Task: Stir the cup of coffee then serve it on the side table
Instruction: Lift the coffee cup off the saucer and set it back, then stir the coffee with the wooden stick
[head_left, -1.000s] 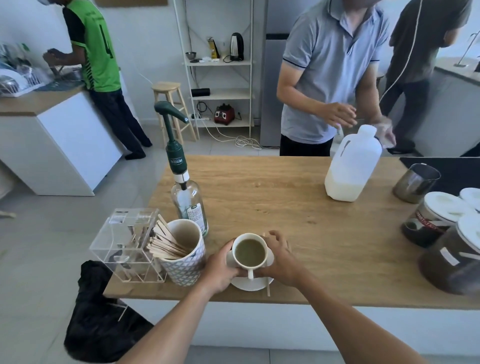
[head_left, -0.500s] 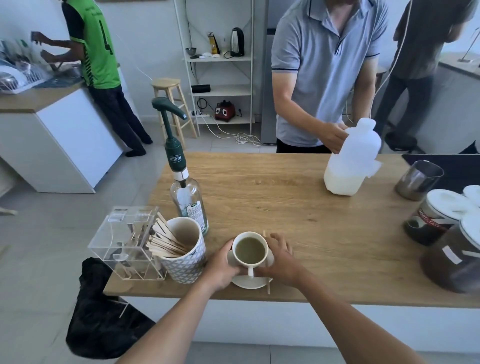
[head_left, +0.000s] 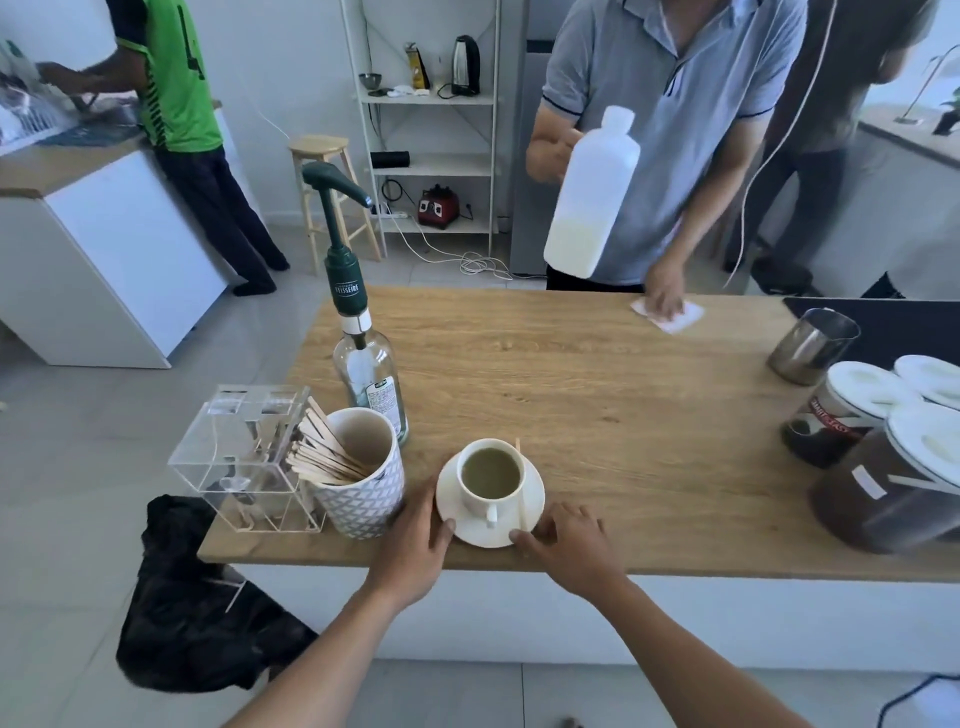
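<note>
Touching the rim of the saucer (head_left: 449, 496) at lower centre of the frame with loose, uncurled left hand (head_left: 415, 527) and right hand (head_left: 569, 540) — near the counter (head_left: 623, 415) edge — and risking slopping the full cup (head_left: 491, 475) or shedding the stir stick (head_left: 522, 501) by lifting unevenly.

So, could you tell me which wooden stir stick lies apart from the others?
The stir stick on the saucer, right of the coffee cup; the rest lean bundled in the patterned cup.

Off cup (head_left: 475, 503), onto saucer (head_left: 450, 493): left hand (head_left: 415, 545), right hand (head_left: 569, 545).
</note>
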